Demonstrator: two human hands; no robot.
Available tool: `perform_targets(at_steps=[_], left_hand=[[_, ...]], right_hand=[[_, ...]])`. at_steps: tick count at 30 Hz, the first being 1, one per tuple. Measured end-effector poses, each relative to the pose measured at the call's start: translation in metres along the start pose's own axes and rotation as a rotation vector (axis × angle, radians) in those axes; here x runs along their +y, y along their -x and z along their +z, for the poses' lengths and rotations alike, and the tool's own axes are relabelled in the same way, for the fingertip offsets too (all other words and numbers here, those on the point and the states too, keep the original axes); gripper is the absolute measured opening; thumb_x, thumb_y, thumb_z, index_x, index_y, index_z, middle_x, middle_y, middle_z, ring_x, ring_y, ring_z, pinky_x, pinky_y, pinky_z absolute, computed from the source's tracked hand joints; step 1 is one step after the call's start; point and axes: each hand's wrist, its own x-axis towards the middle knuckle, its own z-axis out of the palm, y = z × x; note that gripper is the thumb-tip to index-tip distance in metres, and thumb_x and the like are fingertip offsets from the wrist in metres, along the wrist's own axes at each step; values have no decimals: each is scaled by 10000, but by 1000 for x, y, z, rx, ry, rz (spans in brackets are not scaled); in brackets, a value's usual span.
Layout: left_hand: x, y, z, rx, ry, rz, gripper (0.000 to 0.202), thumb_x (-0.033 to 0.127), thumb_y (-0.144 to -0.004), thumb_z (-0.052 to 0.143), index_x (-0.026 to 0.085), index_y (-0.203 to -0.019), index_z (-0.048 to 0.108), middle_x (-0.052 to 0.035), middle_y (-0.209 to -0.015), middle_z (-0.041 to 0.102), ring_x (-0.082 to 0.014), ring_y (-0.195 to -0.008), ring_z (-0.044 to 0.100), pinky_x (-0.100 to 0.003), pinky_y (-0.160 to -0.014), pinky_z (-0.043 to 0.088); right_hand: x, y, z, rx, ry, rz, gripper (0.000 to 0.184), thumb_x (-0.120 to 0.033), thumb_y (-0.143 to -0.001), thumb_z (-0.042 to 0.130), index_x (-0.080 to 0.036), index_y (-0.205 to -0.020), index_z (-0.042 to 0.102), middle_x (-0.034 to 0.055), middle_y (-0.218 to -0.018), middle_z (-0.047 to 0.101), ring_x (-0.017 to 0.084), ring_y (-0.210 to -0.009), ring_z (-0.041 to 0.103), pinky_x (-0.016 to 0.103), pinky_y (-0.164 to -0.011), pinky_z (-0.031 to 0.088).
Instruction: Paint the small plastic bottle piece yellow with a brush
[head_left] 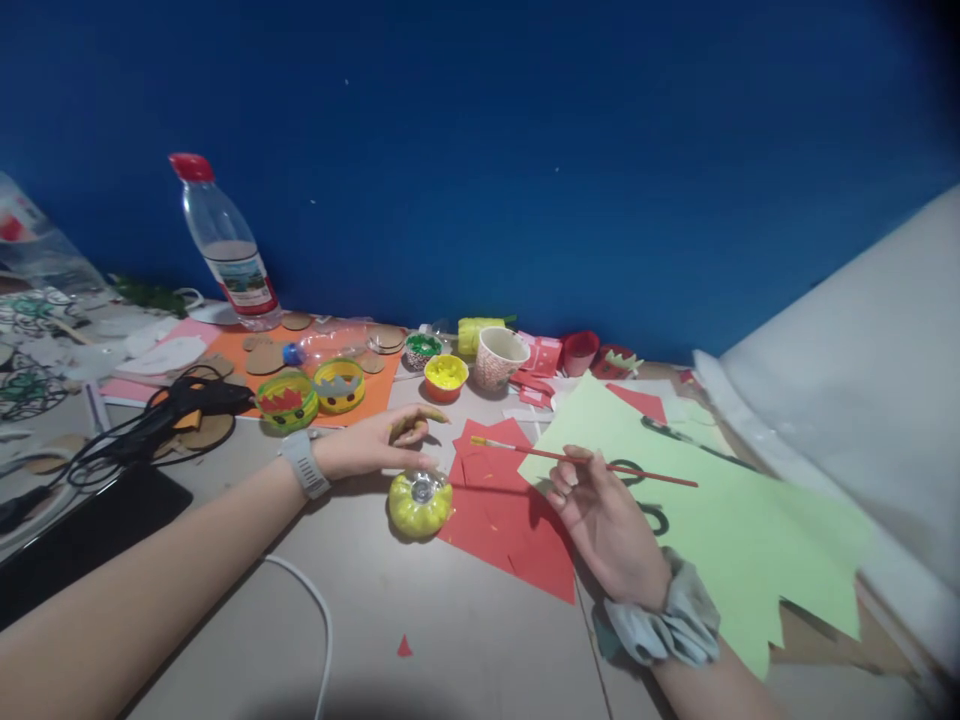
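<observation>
My right hand [600, 510] pinches a thin red-handled paintbrush [540, 452] between thumb and fingers. Its yellow-stained bristles point left, over a cut sheet of red paper [502, 510]. On the grey table sits a yellow-painted plastic bottle base [420, 508] with a bare clear centre. Just behind it is my left hand [386, 440], fingers apart and loosely bent, with yellowish paint on them. The left thumb is at the base's far edge; whether it touches I cannot tell. Farther back stand a cup of yellow paint [445, 378] and a cup of green paint [423, 348].
A paper cup [501, 360] stands behind the paint. Two decorated yellow rings [339, 388] rest on orange paper [375, 395], near a tall bottle [232, 250]. Scissors [645, 500] lie partly under green paper [735, 540]. Black cables [180, 405] and a dark device [97, 540] lie left.
</observation>
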Motion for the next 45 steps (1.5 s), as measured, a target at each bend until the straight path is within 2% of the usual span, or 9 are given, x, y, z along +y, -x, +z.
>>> perform_targets(at_steps=[6,10,13,15,22,30,36,41,45], left_hand=[[0,-1,-5,-13,-40,-29,504,311,-744,695,202,-1185,475,70,-729,287,-80,-630,301,-236,-631,345],[-1,-3,-6,-27,-44,-30,571,305,-734,710,189,-1226,447,72,-722,268,-89,-635,284,-232,-618,305],[-6,-4,-6,-36,-42,0,612,329,-709,738,189,-1233,454,75,-712,253,-92,-639,292,-234,-629,297],[-9,-4,-6,-28,-40,25,604,345,-700,748,193,-1219,479,75,-711,257,-93,-644,306,-241,-652,312],[-9,-3,-7,-23,-83,32,613,395,-671,769,190,-1187,507,69,-719,272,-93,-635,288,-238,-597,282],[-8,-2,-7,8,-106,38,648,423,-652,775,190,-1189,496,62,-726,330,-104,-657,345,-241,-609,306],[-12,-3,-8,-6,-75,50,641,420,-669,765,194,-1201,488,62,-729,339,-101,-657,353,-245,-626,324],[-12,-4,-8,-1,-96,32,650,420,-698,738,191,-1241,463,63,-735,332,-94,-642,342,-238,-620,324],[-6,-3,-5,-23,-75,-9,750,416,-697,744,203,-1319,383,70,-738,314,-90,-639,332,-231,-621,327]], right_hand=[[-17,2,9,17,138,-142,261,-451,-862,541,-215,-835,648,-25,-636,522,78,-577,475,212,-572,454],[-41,-8,31,36,267,-290,237,-441,-831,592,-214,-861,656,-8,-694,568,100,-631,522,221,-569,448],[-50,-25,56,12,688,-504,287,-473,-871,504,-226,-917,643,9,-755,599,133,-655,557,278,-602,479],[-49,-38,73,-32,859,-562,282,-459,-884,482,-226,-903,640,13,-736,605,143,-606,544,310,-600,469],[-29,-62,104,-145,974,-641,132,-381,-840,570,-294,-758,625,12,-678,572,192,-580,487,376,-645,419],[-20,-65,107,-174,1026,-668,135,-380,-854,535,-314,-860,654,39,-692,596,232,-610,507,414,-680,404],[-34,-48,98,-106,979,-699,132,-372,-852,553,-295,-890,653,31,-750,614,210,-596,527,395,-653,402],[-41,-10,74,98,674,-818,184,-384,-906,460,-305,-872,622,20,-693,573,203,-617,530,381,-643,406],[-27,24,53,183,412,-862,250,-377,-920,420,-260,-772,584,-9,-560,530,165,-471,476,329,-480,360]])
